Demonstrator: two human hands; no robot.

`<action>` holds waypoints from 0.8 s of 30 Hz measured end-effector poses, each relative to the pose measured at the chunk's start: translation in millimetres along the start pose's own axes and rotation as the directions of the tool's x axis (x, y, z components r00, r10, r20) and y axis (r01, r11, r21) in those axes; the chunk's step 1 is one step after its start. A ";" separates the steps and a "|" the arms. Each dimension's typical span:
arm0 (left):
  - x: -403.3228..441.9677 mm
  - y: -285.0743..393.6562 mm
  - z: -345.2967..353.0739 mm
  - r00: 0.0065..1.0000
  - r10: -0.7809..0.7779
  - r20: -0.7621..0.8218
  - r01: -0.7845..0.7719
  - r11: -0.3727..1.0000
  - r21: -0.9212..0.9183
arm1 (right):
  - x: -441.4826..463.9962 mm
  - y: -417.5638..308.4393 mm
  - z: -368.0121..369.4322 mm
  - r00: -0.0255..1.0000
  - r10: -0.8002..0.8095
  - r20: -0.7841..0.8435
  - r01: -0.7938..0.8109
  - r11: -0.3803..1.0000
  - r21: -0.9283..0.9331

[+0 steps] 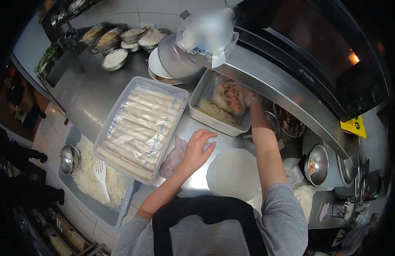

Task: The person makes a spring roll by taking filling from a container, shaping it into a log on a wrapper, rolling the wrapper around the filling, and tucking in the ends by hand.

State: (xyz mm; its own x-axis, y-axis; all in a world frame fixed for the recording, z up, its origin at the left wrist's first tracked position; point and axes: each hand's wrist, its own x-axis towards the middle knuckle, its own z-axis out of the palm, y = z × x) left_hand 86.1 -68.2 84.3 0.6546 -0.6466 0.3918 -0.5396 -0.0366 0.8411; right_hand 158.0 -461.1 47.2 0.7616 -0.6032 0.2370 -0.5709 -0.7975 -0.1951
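Observation:
My right hand (pixel 248 96) reaches into a white plastic tub (pixel 220 126), at the pinkish filling (pixel 231 96) in a clear plastic bag. Its fingertips are hidden there, so I cannot see whether they grip any filling. Beside the bag, a pale yellowish mass (pixel 214 112) lies in the same tub. Over the steel counter my left hand (pixel 199 149) is open, fingers apart and holding nothing. It is close to a crumpled pinkish cloth (pixel 175 158). Between my forearms, a thin round white wrapper sheet (pixel 232 174) lies flat on the counter.
Left of me stands a plastic container (pixel 100 141) of long pale rolls under clear film. Below it, a grey tub (pixel 116 222) holds rice, a white spatula (pixel 102 179) and metal bowls (pixel 69 159). A steel shelf (pixel 266 72) with a microwave (pixel 308 47) overhangs the right side.

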 end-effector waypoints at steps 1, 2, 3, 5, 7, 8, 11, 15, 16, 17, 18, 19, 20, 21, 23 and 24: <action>-1.0 -1.2 -0.7 1.000 0.001 0.001 -0.001 1.000 -0.003 | -0.4 1.8 -1.7 1.000 -0.008 -0.003 0.008 1.000 0.001; -2.3 -3.0 -0.6 1.000 -0.001 0.007 0.001 1.000 -0.008 | 0.0 3.8 -3.8 1.000 -0.020 -0.009 0.020 1.000 0.000; -3.3 -3.7 -0.1 1.000 -0.003 0.014 0.003 1.000 -0.015 | 0.4 6.5 -6.0 0.999 -0.037 -0.017 0.037 0.999 0.005; -4.3 -4.6 0.9 1.000 0.006 0.021 -0.006 1.000 -0.019 | 1.2 11.5 -9.5 0.996 -0.080 -0.037 0.081 0.997 0.019; -6.0 -4.2 1.3 0.999 0.021 0.028 -0.020 1.000 -0.020 | 0.6 14.6 -8.9 0.987 -0.141 -0.073 0.144 0.989 0.036; -6.9 -3.6 1.5 0.998 0.043 0.037 -0.042 0.999 -0.022 | -3.9 15.6 -6.5 0.980 -0.176 -0.097 0.181 0.983 0.036; -16.8 -3.8 0.3 0.995 0.062 0.081 -0.058 0.997 -0.053 | -43.9 -10.5 -34.1 0.984 -0.174 0.029 0.175 0.984 -0.030; -50.5 -19.1 -8.4 0.989 0.050 0.141 -0.045 0.998 -0.043 | -82.4 -44.7 -44.9 0.958 -0.010 0.287 0.034 0.996 -0.077; -59.2 -22.1 -11.3 0.989 0.052 0.141 -0.046 0.998 -0.042 | -80.4 -49.3 -42.4 0.958 -0.011 0.285 0.034 0.996 -0.077; -67.8 -24.4 -14.2 0.989 -0.005 0.148 0.014 0.998 -0.061 | -77.2 -54.4 -40.2 0.930 0.089 0.357 -0.061 0.994 -0.087; -73.5 -26.3 -17.0 0.986 -0.059 0.153 0.072 0.994 -0.080 | -74.2 -56.6 -36.9 0.887 0.184 0.423 -0.154 0.983 -0.105; -77.4 -27.9 -19.9 0.987 -0.055 0.149 0.067 0.995 -0.080 | -73.9 -54.9 -28.2 0.890 0.181 0.418 -0.151 0.983 -0.105; -81.6 -28.9 -22.6 0.989 -0.064 0.136 0.073 0.995 -0.064 | -76.2 -53.7 -18.3 0.912 0.238 0.333 -0.245 0.969 -0.021; -84.3 -28.4 -25.2 0.990 -0.073 0.123 0.080 0.996 -0.049 | -78.4 -54.8 -13.2 0.920 0.301 0.252 -0.328 0.942 0.073; -86.9 -27.5 -31.2 0.992 -0.075 0.101 0.081 0.995 -0.056 | -76.5 -52.4 -10.4 0.932 0.268 0.243 -0.269 0.963 -0.028; -87.2 -25.4 -33.9 0.993 -0.079 0.084 0.084 0.994 -0.067 | -75.2 -50.1 -10.6 0.941 0.240 0.239 -0.214 0.968 -0.132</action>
State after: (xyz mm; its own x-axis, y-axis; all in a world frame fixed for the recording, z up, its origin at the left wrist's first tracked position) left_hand 60.7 14.9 41.5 0.6479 -0.7036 0.2917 -0.4457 -0.0397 0.8943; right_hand 126.1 -375.9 49.2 0.6527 -0.7559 -0.0512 -0.7558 -0.6448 -0.1139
